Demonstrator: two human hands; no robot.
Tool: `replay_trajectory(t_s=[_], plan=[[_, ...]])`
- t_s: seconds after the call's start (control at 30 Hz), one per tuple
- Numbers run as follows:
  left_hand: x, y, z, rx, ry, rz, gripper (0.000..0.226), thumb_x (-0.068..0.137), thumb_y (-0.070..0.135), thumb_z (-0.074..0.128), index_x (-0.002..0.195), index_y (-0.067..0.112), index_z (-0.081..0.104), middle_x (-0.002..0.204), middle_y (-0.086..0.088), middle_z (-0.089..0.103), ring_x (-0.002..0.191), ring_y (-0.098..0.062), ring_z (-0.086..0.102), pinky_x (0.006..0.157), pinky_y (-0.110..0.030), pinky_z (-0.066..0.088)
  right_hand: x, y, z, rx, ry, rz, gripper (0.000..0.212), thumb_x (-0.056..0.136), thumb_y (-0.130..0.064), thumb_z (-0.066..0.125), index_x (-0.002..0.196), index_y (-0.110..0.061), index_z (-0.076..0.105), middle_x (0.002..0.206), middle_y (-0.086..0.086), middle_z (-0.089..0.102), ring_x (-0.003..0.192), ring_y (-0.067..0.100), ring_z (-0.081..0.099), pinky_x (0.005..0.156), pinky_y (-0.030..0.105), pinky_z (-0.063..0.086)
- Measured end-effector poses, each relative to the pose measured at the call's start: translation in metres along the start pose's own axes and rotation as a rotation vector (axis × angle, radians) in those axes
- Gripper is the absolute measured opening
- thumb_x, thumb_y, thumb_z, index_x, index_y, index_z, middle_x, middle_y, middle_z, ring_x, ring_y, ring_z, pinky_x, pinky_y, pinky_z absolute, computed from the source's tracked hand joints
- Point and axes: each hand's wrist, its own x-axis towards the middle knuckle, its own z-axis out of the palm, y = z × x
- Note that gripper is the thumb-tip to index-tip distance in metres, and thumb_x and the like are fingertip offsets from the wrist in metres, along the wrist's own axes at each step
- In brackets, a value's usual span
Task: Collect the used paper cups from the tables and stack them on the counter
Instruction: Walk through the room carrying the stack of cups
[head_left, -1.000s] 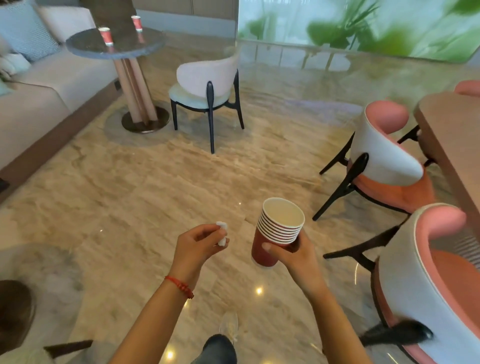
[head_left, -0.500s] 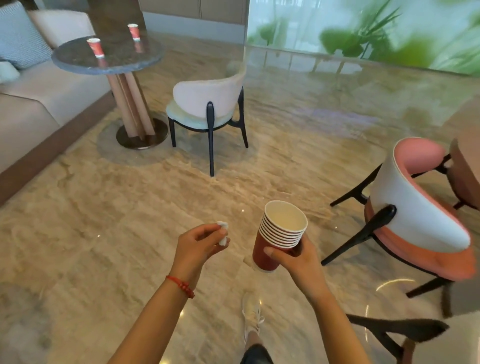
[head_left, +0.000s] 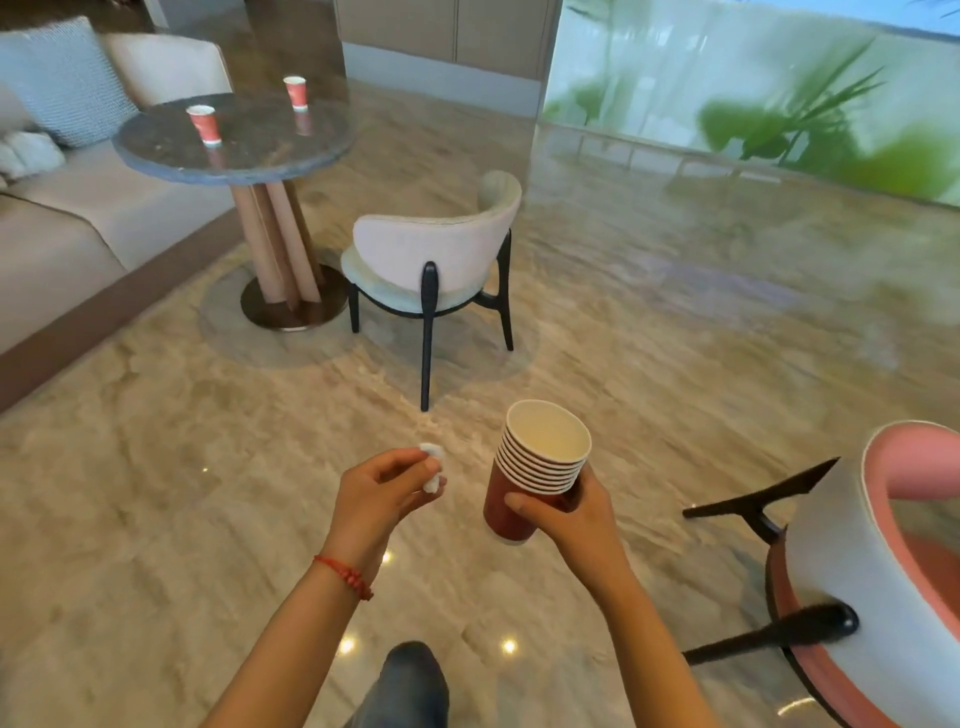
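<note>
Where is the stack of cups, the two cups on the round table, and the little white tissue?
stack of cups (head_left: 540, 467): head view, on its white rims.
near cup (head_left: 204, 123): head view, on its red side.
far cup (head_left: 296, 92): head view, on its red side.
tissue (head_left: 432, 467): head view, on the crumpled white wad.

You stand on a glossy marble floor (head_left: 649, 332); a round table (head_left: 234, 150), sofa (head_left: 78, 228) far left, pink chair (head_left: 883, 597) near right.
</note>
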Motion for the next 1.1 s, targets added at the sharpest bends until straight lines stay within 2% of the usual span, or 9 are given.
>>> replay_trajectory(t_s=[0.1, 0.2, 0.4, 0.53, 0.6, 0.73, 0.9, 1.03, 1.1], plan=[[0.044, 0.007, 0.010, 0.008, 0.032, 0.004, 0.011, 0.078, 0.003, 0.068, 0.088, 0.007, 0.072, 0.068, -0.008, 0.070, 0.072, -0.019, 0.070, 0.063, -0.021, 0.055, 0.050, 0.000, -0.001, -0.013, -0.019, 0.011, 0.075, 0.061, -0.021, 0.085, 0.127, -0.020, 0.050, 0.115, -0.008, 0.064, 0.099, -0.001, 0.062, 0.072, 0.012, 0.051], [0.095, 0.017, 0.019, 0.007, 0.035, 0.009, 0.012, 0.079, 0.004, 0.067, 0.079, 0.013, 0.075, 0.070, -0.009, 0.069, 0.072, -0.020, 0.069, 0.064, -0.022, 0.055, 0.104, -0.001, 0.001, -0.010, -0.022, 0.005, 0.072, 0.063, -0.017, 0.085, 0.127, -0.019, 0.050, 0.116, -0.006, 0.064, 0.099, -0.001, 0.062, 0.073, 0.012, 0.051], [0.205, 0.046, 0.030, -0.006, 0.061, 0.012, 0.009, 0.079, 0.005, 0.067, 0.083, 0.011, 0.072, 0.071, -0.006, 0.071, 0.074, -0.021, 0.070, 0.063, -0.022, 0.055, 0.222, -0.015, 0.024, -0.013, -0.051, -0.013, 0.064, 0.065, -0.011, 0.083, 0.117, -0.032, 0.050, 0.112, -0.010, 0.064, 0.097, -0.004, 0.062, 0.072, 0.012, 0.051], [0.270, 0.074, 0.031, -0.019, 0.085, 0.015, 0.012, 0.079, 0.004, 0.067, 0.077, 0.014, 0.074, 0.075, -0.007, 0.072, 0.075, -0.021, 0.070, 0.062, -0.022, 0.055, 0.297, -0.037, 0.047, -0.024, -0.091, 0.002, 0.068, 0.056, -0.027, 0.085, 0.111, -0.041, 0.048, 0.110, -0.019, 0.060, 0.095, -0.012, 0.059, 0.069, 0.008, 0.050], [0.300, 0.088, 0.030, -0.005, 0.107, 0.019, 0.009, 0.079, 0.004, 0.067, 0.080, 0.012, 0.072, 0.081, -0.010, 0.072, 0.076, -0.021, 0.070, 0.063, -0.023, 0.056, 0.332, -0.044, 0.057, -0.032, -0.100, 0.000, 0.065, 0.058, -0.025, 0.085, 0.108, -0.043, 0.047, 0.108, -0.023, 0.058, 0.094, -0.014, 0.059, 0.066, 0.006, 0.049], [0.348, 0.110, 0.021, -0.014, 0.176, 0.035, 0.008, 0.080, 0.005, 0.067, 0.086, 0.008, 0.070, 0.084, -0.012, 0.070, 0.079, -0.023, 0.069, 0.069, -0.026, 0.058, 0.391, -0.056, 0.077, -0.031, -0.123, -0.006, 0.071, 0.063, -0.021, 0.084, 0.121, -0.034, 0.046, 0.113, -0.018, 0.058, 0.101, 0.000, 0.058, 0.065, 0.008, 0.051], [0.407, 0.129, -0.004, -0.069, 0.294, 0.062, 0.007, 0.079, 0.006, 0.068, 0.084, 0.008, 0.072, 0.083, -0.013, 0.070, 0.079, -0.024, 0.069, 0.069, -0.026, 0.058, 0.463, -0.061, 0.114, -0.051, -0.253, -0.016, 0.070, 0.062, -0.024, 0.084, 0.120, -0.037, 0.048, 0.117, -0.014, 0.060, 0.106, 0.006, 0.059, 0.076, 0.019, 0.054], [0.452, 0.141, -0.026, -0.105, 0.379, 0.094, 0.009, 0.077, 0.008, 0.069, 0.074, 0.015, 0.075, 0.074, -0.004, 0.072, 0.075, -0.020, 0.070, 0.064, -0.023, 0.056, 0.524, -0.064, 0.155, -0.048, -0.403, -0.001, 0.062, 0.057, -0.029, 0.085, 0.105, -0.044, 0.050, 0.106, -0.023, 0.060, 0.094, -0.008, 0.061, 0.063, 0.012, 0.052], [0.473, 0.148, -0.037, -0.133, 0.438, 0.104, 0.008, 0.075, 0.010, 0.071, 0.073, 0.016, 0.075, 0.077, -0.004, 0.073, 0.075, -0.021, 0.070, 0.064, -0.024, 0.056, 0.554, -0.068, 0.180, -0.044, -0.484, 0.002, 0.067, 0.051, -0.037, 0.084, 0.107, -0.044, 0.049, 0.110, -0.022, 0.059, 0.100, -0.005, 0.060, 0.072, 0.014, 0.053]])
